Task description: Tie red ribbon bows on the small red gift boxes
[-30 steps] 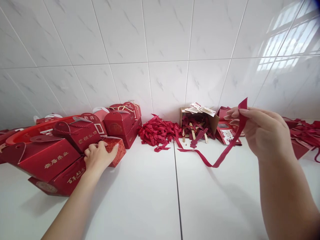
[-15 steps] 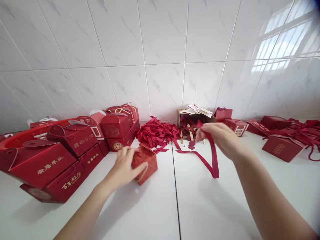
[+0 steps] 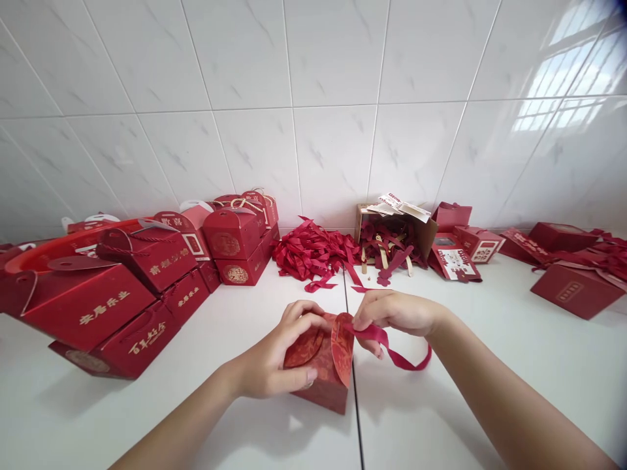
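Note:
A small red patterned gift box (image 3: 321, 388) with rounded top flaps stands on the white table in front of me. My left hand (image 3: 281, 352) is wrapped around its left side, thumb on the near face and fingers over the top. Between the fingertips of my right hand (image 3: 386, 320) is a dark red ribbon (image 3: 404, 360), pinched close to the box's right flap. One end of the ribbon meets the flap; whether it passes through a slot is hidden by my fingers. The rest loops down to the right of the box.
Behind lies a heap of red ribbons (image 3: 316, 248). An open carton (image 3: 426, 238) on its side holds dark red tags. Stacked red boxes (image 3: 105, 307) and a red plastic basin (image 3: 29, 261) stand left; more red boxes (image 3: 571, 290) lie right. A seam (image 3: 360, 424) divides the white table.
The box has moved right and nearer to me in my left hand, its flaps now visible on top. My right hand has brought the ribbon down and left to the box.

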Available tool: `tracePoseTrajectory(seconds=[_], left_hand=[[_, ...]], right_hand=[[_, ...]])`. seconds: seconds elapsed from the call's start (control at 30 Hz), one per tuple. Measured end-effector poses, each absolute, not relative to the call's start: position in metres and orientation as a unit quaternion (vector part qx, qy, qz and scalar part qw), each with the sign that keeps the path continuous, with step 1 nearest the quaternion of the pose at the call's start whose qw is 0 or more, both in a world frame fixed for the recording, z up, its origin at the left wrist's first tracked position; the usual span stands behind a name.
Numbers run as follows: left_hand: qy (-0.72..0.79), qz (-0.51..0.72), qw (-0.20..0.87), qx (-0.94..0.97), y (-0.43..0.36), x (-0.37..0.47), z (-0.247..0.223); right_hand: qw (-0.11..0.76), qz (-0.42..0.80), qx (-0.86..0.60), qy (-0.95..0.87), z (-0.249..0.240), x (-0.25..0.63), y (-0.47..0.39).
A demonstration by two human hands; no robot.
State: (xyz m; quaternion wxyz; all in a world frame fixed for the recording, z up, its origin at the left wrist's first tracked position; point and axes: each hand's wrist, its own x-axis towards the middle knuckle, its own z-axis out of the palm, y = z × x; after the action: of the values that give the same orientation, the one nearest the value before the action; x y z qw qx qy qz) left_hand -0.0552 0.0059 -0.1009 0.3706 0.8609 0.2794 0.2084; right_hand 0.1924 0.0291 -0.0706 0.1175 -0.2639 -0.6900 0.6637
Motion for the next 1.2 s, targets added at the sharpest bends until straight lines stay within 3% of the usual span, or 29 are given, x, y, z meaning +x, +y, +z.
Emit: tracePoseTrajectory(seconds=[0.27,0.63,0.73,0.87,0.93,1.07,1.2], left_hand=[[0.359,0.256,0.370,0.818,-0.006,-0.044,-0.099],[0.362,0.271,0.405,0.795,-0.013,-0.033,-0.098],[0.366,0.286,0.432,0.773,-0.014,-0.033,-0.099],[0.363,0.342,0.533,0.684,-0.011,-0.035,-0.098],[0.343,0.387,0.585,0.625,-0.009,-0.037,-0.096],[0.300,0.439,0.614,0.583,-0.005,-0.041,-0.094],[0.310,0.448,0.555,0.628,-0.003,-0.048,-0.092]], right_hand=[[-0.001,0.737,-0.278,-0.616,-0.068,0.174,0.017],[0.014,0.730,-0.311,-0.608,-0.067,0.167,0.007],[0.009,0.641,-0.380,-0.667,-0.059,0.172,0.000],[0.118,0.369,-0.497,-0.776,-0.054,0.184,-0.005],[0.199,0.332,-0.487,-0.783,-0.057,0.183,-0.005],[0.290,0.434,-0.366,-0.771,-0.067,0.162,-0.005],[0.376,0.580,-0.262,-0.674,-0.062,0.152,-0.008]])
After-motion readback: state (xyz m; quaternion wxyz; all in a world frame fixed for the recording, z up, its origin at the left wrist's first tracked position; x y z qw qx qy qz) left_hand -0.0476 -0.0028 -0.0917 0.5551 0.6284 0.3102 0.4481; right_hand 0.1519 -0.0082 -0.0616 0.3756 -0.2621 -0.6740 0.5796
